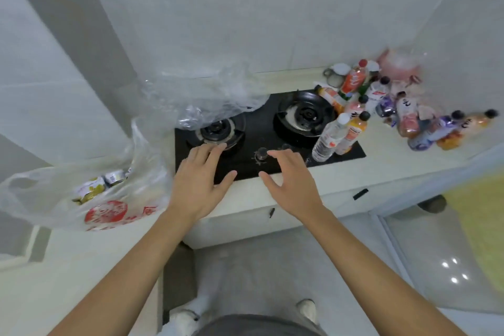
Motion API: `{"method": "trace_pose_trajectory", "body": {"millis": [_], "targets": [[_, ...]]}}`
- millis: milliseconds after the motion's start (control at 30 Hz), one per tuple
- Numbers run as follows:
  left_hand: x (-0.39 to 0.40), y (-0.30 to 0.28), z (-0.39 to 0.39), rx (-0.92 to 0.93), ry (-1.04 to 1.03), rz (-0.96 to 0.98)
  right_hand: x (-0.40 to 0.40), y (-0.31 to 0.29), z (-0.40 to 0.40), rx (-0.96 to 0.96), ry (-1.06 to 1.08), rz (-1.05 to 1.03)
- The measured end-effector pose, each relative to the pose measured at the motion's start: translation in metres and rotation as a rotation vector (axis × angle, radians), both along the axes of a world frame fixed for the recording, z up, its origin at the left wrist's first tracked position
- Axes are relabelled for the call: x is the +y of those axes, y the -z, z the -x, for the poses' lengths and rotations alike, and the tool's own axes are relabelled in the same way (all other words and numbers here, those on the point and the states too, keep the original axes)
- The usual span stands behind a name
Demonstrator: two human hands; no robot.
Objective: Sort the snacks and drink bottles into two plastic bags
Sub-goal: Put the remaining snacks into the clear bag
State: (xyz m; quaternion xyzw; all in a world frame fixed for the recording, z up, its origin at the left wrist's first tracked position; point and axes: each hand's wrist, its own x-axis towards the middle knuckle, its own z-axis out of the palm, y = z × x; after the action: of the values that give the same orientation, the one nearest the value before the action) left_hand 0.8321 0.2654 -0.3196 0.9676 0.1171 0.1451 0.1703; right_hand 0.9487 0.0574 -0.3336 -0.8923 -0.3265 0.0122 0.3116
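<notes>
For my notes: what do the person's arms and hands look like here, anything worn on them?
Both forearms are bare up to the frame's bottom edge, with no sleeves in view. The left hand and right hand wear no gloves, and no rings, watch or wristbands are visible.

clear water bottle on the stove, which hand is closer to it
Right. The right hand hovers open just left of the clear water bottle; the left hand is farther left, by the left burner.

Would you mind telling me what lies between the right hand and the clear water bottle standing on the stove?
In the head view, only bare black stove top separates the right hand from the water bottle.
</notes>
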Motion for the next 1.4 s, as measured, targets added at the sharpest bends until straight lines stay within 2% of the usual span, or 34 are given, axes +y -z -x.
{"method": "trace_pose_trajectory", "body": {"millis": [300, 567, 967, 1400], "targets": [[-0.215, 0.009, -0.133, 0.034, 0.199, 0.021, -0.205, 0.001, -0.096, -0.036, 0.142, 0.088], [-0.315, 0.02, -0.227, 0.084, 0.32, 0.007, -0.304, 0.015, -0.166, -0.007, 0.256, 0.162], [-0.371, 0.1, -0.366, 0.209, 0.306, 0.142, -0.338, 0.068, -0.319, 0.122, 0.255, 0.278], [-0.369, 0.124, -0.468, 0.42, 0.124, 0.299, -0.322, 0.101, -0.436, 0.249, 0.168, 0.381]]}}
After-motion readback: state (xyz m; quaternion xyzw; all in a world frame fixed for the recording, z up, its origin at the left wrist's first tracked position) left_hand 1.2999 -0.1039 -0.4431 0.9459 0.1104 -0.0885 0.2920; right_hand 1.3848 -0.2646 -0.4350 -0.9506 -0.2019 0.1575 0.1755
